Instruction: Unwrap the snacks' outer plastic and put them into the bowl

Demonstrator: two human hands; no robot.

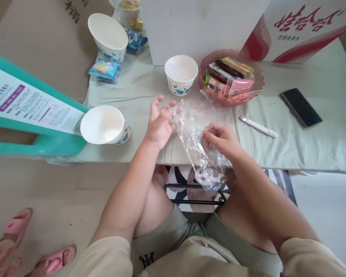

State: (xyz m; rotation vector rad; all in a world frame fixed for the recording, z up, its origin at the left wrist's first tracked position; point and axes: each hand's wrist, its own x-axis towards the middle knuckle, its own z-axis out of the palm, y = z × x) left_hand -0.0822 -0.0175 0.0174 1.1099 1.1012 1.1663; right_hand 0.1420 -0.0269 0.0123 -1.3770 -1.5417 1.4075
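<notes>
A crinkled clear plastic bag [193, 144] hangs over the front edge of the cloth-covered surface, between my hands. My right hand [222, 141] has closed its fingers on the bag's right side. At the bag's left edge is my left hand [161, 125], palm turned up and fingers spread; whether its fingertips touch the film is hard to see. Just beyond stands a white paper bowl [181, 75] with blue-green leaf prints. Right of it, a pink translucent basket [261, 85] holds several wrapped snack bars [232, 77].
Two more paper bowls [102, 125] [108, 36] stand at left, near blue snack packets [105, 70]. On the right lie a white utility knife [259, 127] and a phone [300, 107]. White cartons [202, 30] back the surface. A green frame [60, 144] and another person's pink slippers [57, 258] are leftward.
</notes>
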